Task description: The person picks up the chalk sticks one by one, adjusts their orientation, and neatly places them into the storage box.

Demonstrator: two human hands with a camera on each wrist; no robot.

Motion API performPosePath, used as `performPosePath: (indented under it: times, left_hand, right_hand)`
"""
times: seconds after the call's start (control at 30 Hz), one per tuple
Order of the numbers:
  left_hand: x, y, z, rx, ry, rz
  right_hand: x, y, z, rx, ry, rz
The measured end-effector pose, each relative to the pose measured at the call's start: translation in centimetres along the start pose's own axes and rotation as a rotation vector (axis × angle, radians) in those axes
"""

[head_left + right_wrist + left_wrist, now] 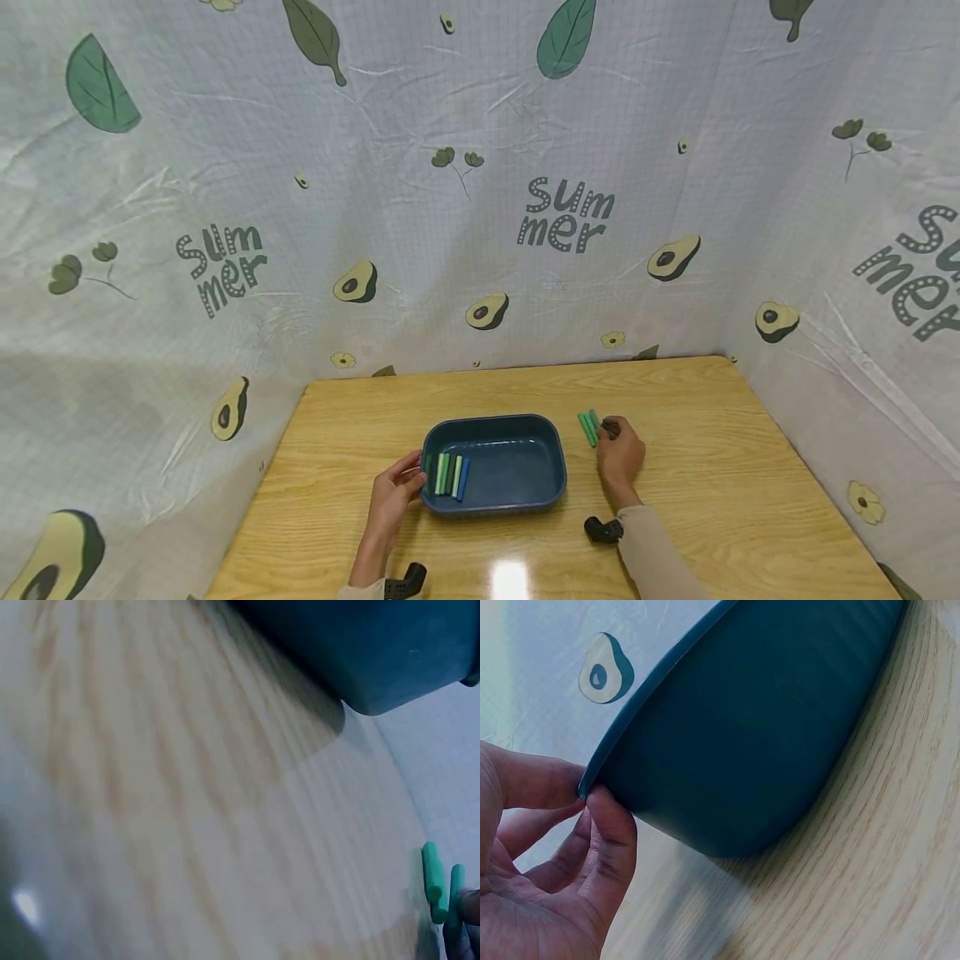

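A dark blue rectangular bin (510,507) stands on the table, with several slim sticks (450,476) in green, pale green, dark and blue side by side in its left end. My left hand (392,500) pinches the bin's left rim between thumb and finger, as the left wrist view shows closely. Right of the bin, my right hand (621,457) has its fingers curled down at a green stick (454,889), its fingertip against it. Another green stick (587,430) lies just left of it. A dark brown patch (611,428) shows at the fingers; I cannot tell what it is.
The light wooden table (720,450) carries the bin and sticks. A pale printed sheet (420,233) with avocados and leaves hangs behind and along both sides. Black wrist cameras (603,530) sit on both wrists, near the tabletop.
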State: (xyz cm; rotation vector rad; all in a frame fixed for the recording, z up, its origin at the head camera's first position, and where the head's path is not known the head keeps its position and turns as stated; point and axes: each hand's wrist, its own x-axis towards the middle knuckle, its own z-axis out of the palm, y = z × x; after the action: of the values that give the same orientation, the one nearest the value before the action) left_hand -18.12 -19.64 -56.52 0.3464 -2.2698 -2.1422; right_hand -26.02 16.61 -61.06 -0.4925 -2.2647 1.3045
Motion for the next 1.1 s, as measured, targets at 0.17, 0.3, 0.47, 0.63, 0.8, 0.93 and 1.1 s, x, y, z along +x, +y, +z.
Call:
performPosePath:
  times: [0.17, 0.3, 0.47, 0.63, 0.8, 0.93, 1.1]
  left_hand:
    - [-0.1, 0.1, 0.0, 0.005, -0.001, -0.006]
    - [-0.1, 0.0, 0.0, 0.007, -0.002, -0.003]
    - [-0.1, 0.0, 0.0, 0.014, 0.001, -0.013]
    - [-0.2, 0.1, 0.0, 0.016, -0.005, -0.015]
    - [-0.3, 0.2, 0.0, 0.017, -0.007, -0.019]
    - [-0.2, 0.1, 0.0, 0.016, -0.005, -0.023]
    - [-0.2, 0.2, 0.0, 0.016, -0.008, -0.028]
  right_hand:
    - [0.1, -0.1, -0.6, 0.036, -0.034, 0.017]
    - [0.1, -0.2, -1.0, 0.065, -0.061, 0.048]
    - [0.2, -0.6, -1.5, 0.107, -0.106, 0.088]
    - [0.4, -1.0, -2.1, 0.150, -0.165, 0.136]
    - [0.6, -1.5, -2.6, 0.183, -0.218, 0.146]
    - [0.8, -1.8, -3.1, 0.170, -0.264, 0.127]
    - [0.9, -2.2, -3.8, 0.146, -0.302, 0.113]
